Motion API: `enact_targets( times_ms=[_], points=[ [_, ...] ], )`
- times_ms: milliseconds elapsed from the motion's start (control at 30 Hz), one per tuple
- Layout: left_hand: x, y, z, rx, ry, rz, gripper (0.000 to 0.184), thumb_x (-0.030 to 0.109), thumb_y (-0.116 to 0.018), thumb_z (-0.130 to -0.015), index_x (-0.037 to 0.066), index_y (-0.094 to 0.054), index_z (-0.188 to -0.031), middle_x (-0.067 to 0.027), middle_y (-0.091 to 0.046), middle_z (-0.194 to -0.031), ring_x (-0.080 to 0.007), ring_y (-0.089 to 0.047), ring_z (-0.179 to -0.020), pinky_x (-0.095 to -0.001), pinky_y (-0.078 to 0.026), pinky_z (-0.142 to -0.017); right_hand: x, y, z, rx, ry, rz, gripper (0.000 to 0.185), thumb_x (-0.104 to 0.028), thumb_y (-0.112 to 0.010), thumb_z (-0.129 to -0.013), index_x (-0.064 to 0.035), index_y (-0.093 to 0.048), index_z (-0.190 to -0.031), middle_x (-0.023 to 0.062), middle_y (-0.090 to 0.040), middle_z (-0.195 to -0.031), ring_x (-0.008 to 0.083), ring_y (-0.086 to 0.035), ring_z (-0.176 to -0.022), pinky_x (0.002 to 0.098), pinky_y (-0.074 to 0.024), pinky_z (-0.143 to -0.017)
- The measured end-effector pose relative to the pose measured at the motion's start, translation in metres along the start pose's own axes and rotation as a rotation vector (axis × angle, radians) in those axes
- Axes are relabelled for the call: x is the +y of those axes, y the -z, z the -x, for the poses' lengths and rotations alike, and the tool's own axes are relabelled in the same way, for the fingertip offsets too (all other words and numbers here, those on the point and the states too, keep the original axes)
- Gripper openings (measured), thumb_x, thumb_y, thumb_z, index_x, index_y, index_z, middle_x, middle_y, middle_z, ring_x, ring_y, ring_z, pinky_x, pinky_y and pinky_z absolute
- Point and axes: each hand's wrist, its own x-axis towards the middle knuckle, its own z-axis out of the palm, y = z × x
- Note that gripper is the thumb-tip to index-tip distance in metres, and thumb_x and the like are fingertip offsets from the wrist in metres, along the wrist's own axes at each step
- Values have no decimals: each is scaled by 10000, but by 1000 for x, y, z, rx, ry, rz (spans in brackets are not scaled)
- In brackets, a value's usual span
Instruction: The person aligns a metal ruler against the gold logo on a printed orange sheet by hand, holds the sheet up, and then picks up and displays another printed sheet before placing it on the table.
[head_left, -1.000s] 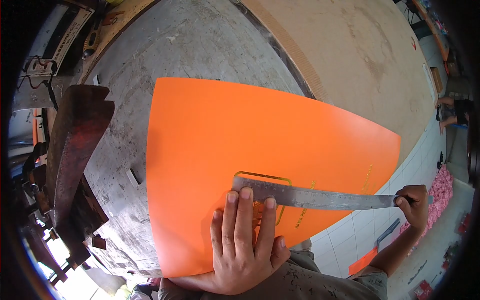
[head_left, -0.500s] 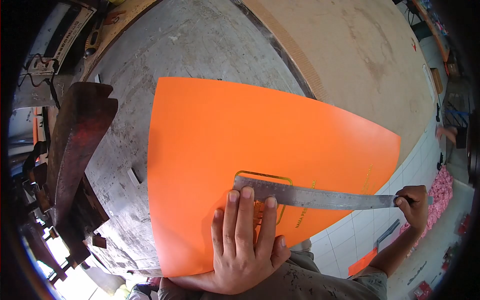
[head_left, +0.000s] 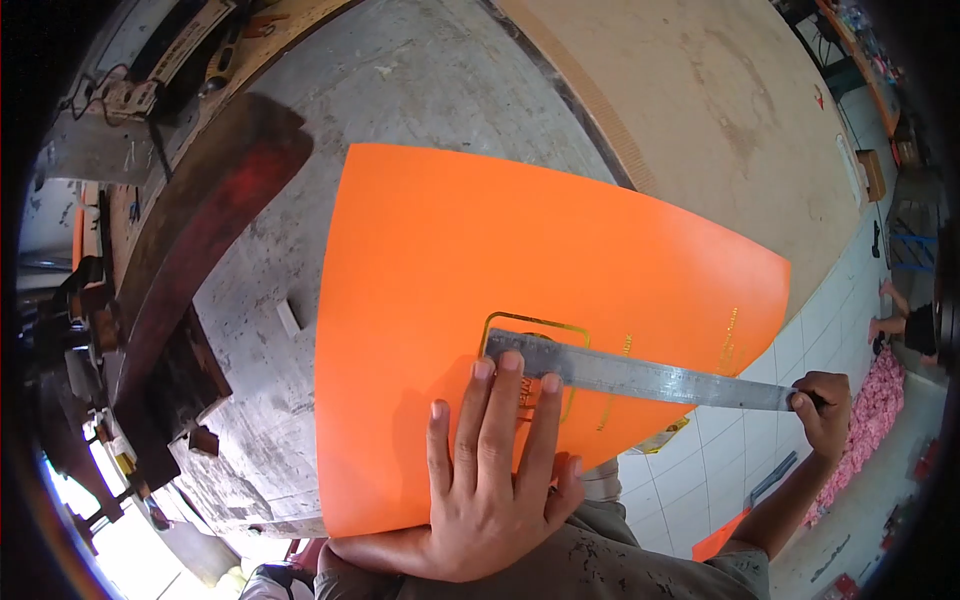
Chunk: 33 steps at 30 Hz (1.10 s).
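Left hand (head_left: 495, 490) spread flat, presses ruler (head_left: 640, 375) onto orange sheet (head_left: 430, 240); right hand (head_left: 824, 410) pinches ruler's far end. Sheet at near edge of tabletop (head_left: 420, 80). Likely step: aligning ruler; next move seems to need steady pressure.

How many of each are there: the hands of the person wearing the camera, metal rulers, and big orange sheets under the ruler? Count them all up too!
Hands: 2, the left hand and the right hand
Metal rulers: 1, the metal ruler
Big orange sheets: 1, the orange sheet under the ruler
Total: 4
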Motion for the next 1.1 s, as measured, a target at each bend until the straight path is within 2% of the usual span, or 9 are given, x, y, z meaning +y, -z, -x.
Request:
enact_targets(
  times_ms=[133, 167, 267, 367, 467, 667, 767, 967, 1100],
  points=[
    [9, 8, 22, -13, 47, 45, 572, 425, -471, -932, 105, -557, -1399, -184, -512, -1434, -326, -488, -1351, -519, -276, -1161, -11, -2, 19, 13, 8, 5, 475, -429, -736, -843, 2, -626, -679, 69, -539, -530, 169, -500, -470, 308, -338, -473],
    [8, 5, 28, -3, 49, 51, 564, 423, -444, -946, 124, -549, -1413, -165, -521, -1441, -302, -490, -1360, -497, -270, -1172, -11, -10, 27, 127, 57, 67, 483, -441, -747, -828, -7, -623, -657, 68, -539, -529, 175, -497, -473, 314, -333, -482],
    [7, -12, 47, 68, 3, 40, 562, 442, -460, -943, 154, -557, -1415, -158, -509, -1452, -308, -485, -1360, -484, -284, -1164, -6, -7, 41, 8, 29, 28, 486, -445, -751, -820, -12, -621, -642, 63, -530, -525, 184, -486, -466, 320, -331, -488],
    [-3, -30, 55, 180, -70, -58, 563, 448, -473, -938, 166, -554, -1419, -147, -496, -1463, -338, -475, -1359, -480, -298, -1155, -7, -17, 48, 18, 10, 91, 474, -434, -745, -827, -12, -622, -651, 62, -520, -525, 188, -478, -464, 317, -329, -486],
    [-7, -26, 49, 177, -158, -62, 545, 425, -590, -893, 124, -604, -1347, -233, -458, -1443, -434, -466, -1323, -561, -421, -1029, -10, -17, 48, 13, -14, 99, 463, -417, -745, -834, -8, -621, -657, 59, -513, -526, 175, -473, -469, 311, -326, -485],
    [-20, -13, 34, 110, -88, 301, 510, 266, -704, -849, 92, -588, -1314, -286, -433, -1349, -468, -445, -1329, -600, -456, -1005, -3, -8, 42, 46, 16, 37, 456, -390, -748, -838, 8, -615, -660, 59, -515, -530, 151, -463, -472, 302, -318, -476],
    [-24, -16, 36, 150, -91, 336, 449, 270, -734, -858, 109, -624, -1263, -229, -473, -1307, -438, -473, -1303, -568, -472, -988, 5, 1, 41, 8, 3, 39, 452, -383, -751, -829, 13, -616, -658, 62, -525, -534, 150, -463, -470, 298, -320, -473],
    [-15, -26, 50, 274, -67, 107, 385, 363, -701, -905, 156, -667, -1227, -145, -510, -1336, -347, -528, -1219, -507, -433, -1003, -7, 8, 32, -16, 22, 104, 441, -380, -755, -815, 8, -625, -651, 64, -535, -534, 149, -479, -472, 290, -328, -474],
    [-18, -20, 50, 187, -137, 9, 410, 373, -681, -913, 150, -658, -1255, -125, -528, -1394, -291, -535, -1251, -523, -366, -1046, -15, 6, 27, 20, 48, 128, 452, -402, -745, -822, 4, -634, -656, 68, -541, -538, 155, -490, -472, 296, -332, -474]
  ],
)
